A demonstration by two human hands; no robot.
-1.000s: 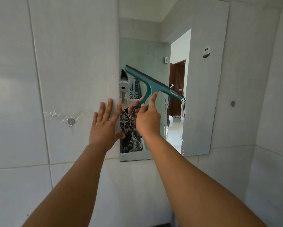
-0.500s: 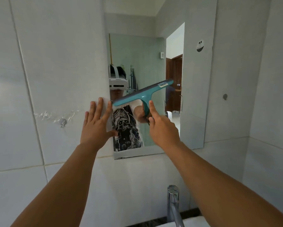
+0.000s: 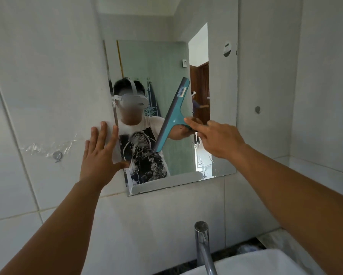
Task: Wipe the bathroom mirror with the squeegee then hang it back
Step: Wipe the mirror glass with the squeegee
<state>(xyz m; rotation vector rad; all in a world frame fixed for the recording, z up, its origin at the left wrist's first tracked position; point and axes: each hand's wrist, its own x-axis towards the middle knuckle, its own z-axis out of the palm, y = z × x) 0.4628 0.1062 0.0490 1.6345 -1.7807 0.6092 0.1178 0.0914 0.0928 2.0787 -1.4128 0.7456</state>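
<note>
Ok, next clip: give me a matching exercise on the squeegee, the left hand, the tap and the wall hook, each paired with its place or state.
Things:
1. squeegee
2. left hand
3. tap
4. wall hook

Places or states:
A. bare, on the tile left of the mirror
B. spread flat over the mirror's left edge
C. teal, steeply tilted against the glass, held by the right hand
D. chrome, rising over the basin at the bottom

Pairs: 1-C, 2-B, 3-D, 4-A
</note>
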